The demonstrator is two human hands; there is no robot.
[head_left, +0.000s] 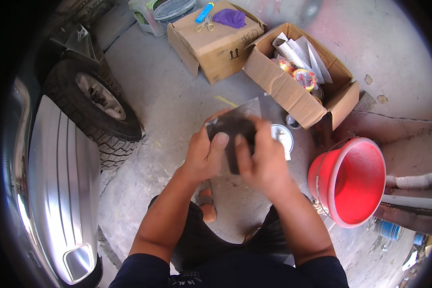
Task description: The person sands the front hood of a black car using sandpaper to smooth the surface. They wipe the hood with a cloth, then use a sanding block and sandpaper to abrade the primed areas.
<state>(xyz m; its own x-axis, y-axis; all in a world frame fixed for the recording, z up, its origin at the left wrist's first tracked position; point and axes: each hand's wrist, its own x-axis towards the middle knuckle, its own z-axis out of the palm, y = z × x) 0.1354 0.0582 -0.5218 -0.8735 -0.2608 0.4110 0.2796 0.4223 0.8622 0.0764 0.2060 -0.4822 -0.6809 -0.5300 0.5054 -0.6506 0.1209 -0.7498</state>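
In front of my body, both hands are raised above the concrete floor around a thin, dark, flat sheet (233,153) with a paler grey corner sticking up at its far end. It looks like sandpaper, but blur hides its surface. My left hand (207,152) is closed on the sheet's left edge, thumb lying across the top. On the opposite side, my right hand (264,158) grips the sheet with bent fingers, somewhat smeared by motion. Just beyond the right hand, a round tin (283,138) with something white on it stands on the floor, partly covered by that hand.
A red bucket (321,177) stands at my right. Ahead are an open carton (285,93) with tape rolls and papers, and a closed carton (225,50) bearing scissors (205,25) and a purple cloth (229,18). A vehicle wheel (89,103) and silver bumper (62,182) are at left.
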